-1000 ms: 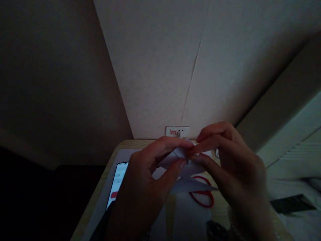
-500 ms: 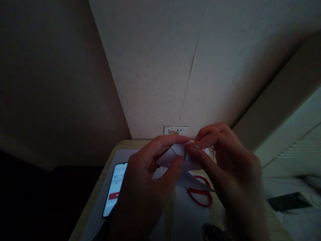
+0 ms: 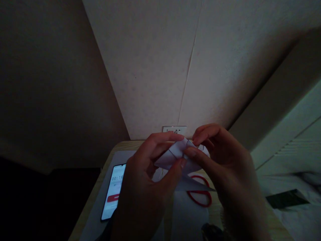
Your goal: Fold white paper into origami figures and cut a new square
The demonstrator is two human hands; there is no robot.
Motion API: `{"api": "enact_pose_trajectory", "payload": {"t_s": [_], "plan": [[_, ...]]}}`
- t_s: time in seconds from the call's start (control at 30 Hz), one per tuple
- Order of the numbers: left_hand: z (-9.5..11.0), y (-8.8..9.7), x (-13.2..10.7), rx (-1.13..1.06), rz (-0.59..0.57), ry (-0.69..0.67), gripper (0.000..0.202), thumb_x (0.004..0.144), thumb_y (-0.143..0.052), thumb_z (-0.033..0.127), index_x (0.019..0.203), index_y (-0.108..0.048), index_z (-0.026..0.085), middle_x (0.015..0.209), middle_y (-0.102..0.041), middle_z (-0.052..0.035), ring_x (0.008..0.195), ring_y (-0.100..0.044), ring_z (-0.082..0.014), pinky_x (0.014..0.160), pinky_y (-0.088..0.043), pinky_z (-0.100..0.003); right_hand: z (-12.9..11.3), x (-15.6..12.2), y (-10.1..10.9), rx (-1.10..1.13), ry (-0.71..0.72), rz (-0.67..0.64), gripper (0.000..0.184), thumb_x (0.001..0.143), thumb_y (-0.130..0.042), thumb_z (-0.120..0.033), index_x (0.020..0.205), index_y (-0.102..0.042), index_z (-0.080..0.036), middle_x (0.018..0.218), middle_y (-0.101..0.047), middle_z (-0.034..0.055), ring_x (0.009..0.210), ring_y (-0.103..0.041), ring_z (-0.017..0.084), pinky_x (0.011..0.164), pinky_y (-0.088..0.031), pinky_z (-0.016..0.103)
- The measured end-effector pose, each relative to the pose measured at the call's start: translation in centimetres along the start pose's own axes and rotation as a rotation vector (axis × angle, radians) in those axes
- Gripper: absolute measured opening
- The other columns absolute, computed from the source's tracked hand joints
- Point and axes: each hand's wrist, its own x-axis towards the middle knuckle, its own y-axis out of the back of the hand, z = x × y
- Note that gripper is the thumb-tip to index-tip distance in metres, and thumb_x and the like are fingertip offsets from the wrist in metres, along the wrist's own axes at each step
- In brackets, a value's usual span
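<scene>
A piece of folded white paper (image 3: 173, 154) is held up above the table between both hands, with creases and a pointed peak at its top. My left hand (image 3: 147, 177) grips its left side, thumb in front and index finger along the upper edge. My right hand (image 3: 225, 167) pinches the right part of the paper, its thumb on the front face near the peak and its fingertips behind. A long pointed paper flap (image 3: 193, 184) hangs below and toward the right. Behind that flap lie scissors with red handles (image 3: 210, 199); their blades are hidden.
A phone (image 3: 112, 192) with a lit timer screen lies on white paper at the left of the wooden table (image 3: 127, 145). More white paper (image 3: 187, 214) lies in front. A wall socket (image 3: 174, 129) sits behind the table. At bottom right is a dark object (image 3: 212, 231).
My right thumb and index finger have spread a little apart on the paper, and more of its peak and right side shows. The view has shifted slightly.
</scene>
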Motion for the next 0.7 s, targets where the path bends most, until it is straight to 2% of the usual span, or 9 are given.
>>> {"api": "enact_pose_trajectory", "payload": {"t_s": [0.13,0.27,0.5,0.7], "plan": [[0.23,-0.16,-0.13,-0.011,0.048,0.046,0.022,0.074,-0.074,0.017,0.087,-0.068,0.034,0.085,-0.072,0.0103,0.071,-0.066,-0.0071,0.065,-0.051,-0.014,-0.17,-0.04,-0.08,-0.006,-0.004,0.01,0.014,0.08,-0.07,-0.02,0.071,-0.059,-0.021,0.076,-0.056,-0.0032,0.076,-0.056,0.013,0.067,-0.043,0.025],[0.48,-0.28,-0.24,0.041,0.077,0.016,0.021,0.074,-0.073,0.016,0.086,-0.068,0.032,0.082,-0.072,0.0098,0.072,-0.065,-0.0073,0.062,-0.05,-0.013,-0.27,-0.07,0.02,-0.035,0.038,0.014,0.015,0.085,-0.064,-0.02,0.071,-0.06,-0.021,0.077,-0.057,-0.0021,0.077,-0.057,0.014,0.069,-0.044,0.026],[0.76,-0.32,-0.21,0.034,0.016,0.019,0.021,0.075,-0.069,0.012,0.09,-0.067,0.026,0.085,-0.076,0.0047,0.077,-0.07,-0.0129,0.068,-0.055,-0.019,-0.42,-0.25,-0.09,-0.121,0.055,0.073,0.014,0.085,-0.064,-0.017,0.072,-0.06,-0.021,0.08,-0.057,-0.0005,0.08,-0.058,0.016,0.075,-0.046,0.031],[0.92,-0.59,-0.2,-0.039,0.051,0.033,0.025,0.07,-0.074,0.01,0.087,-0.068,0.026,0.082,-0.077,0.0079,0.07,-0.07,-0.0098,0.061,-0.053,-0.014,-0.26,-0.36,-0.31,-0.182,0.117,0.111,0.011,0.085,-0.066,-0.018,0.076,-0.06,-0.022,0.081,-0.057,-0.0009,0.08,-0.056,0.016,0.073,-0.044,0.032]]}}
